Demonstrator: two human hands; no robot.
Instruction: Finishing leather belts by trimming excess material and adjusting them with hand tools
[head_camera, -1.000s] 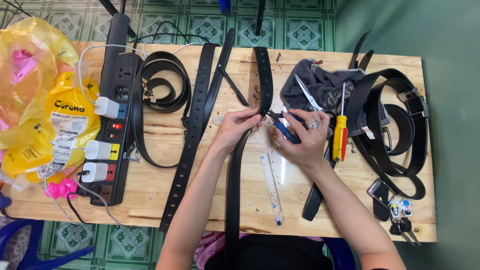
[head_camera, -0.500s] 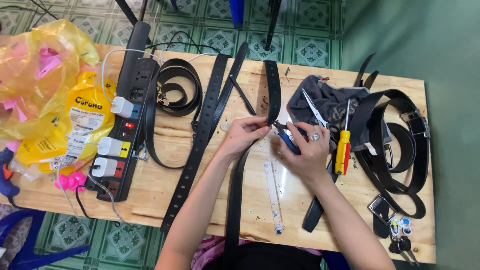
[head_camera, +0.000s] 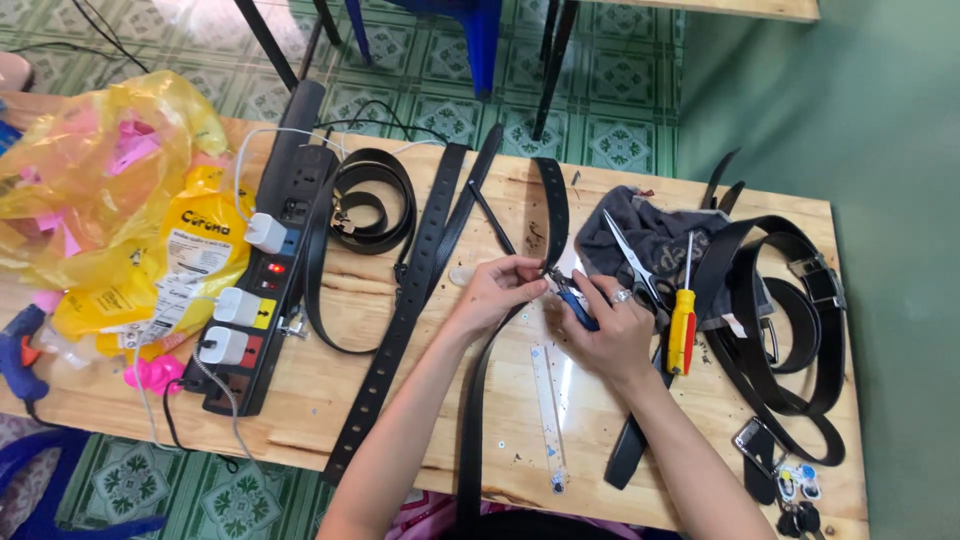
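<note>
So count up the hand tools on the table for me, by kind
Scissors: 1
Screwdriver with yellow and red handle: 1
Blue-handled pliers, gripped in the right hand: 1
Blue glue gun at the table's left edge: 1
Clear ruler: 1
Total: 5

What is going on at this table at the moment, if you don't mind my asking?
A person is working on a black belt at a wooden table. The left hand pinches the belt near its bend, while the right hand holds blue-handled pliers with their tip at that spot. Scissors, a yellow-and-red screwdriver and a clear ruler lie nearby; more belts, a power strip and a yellow bag lie around.
</note>
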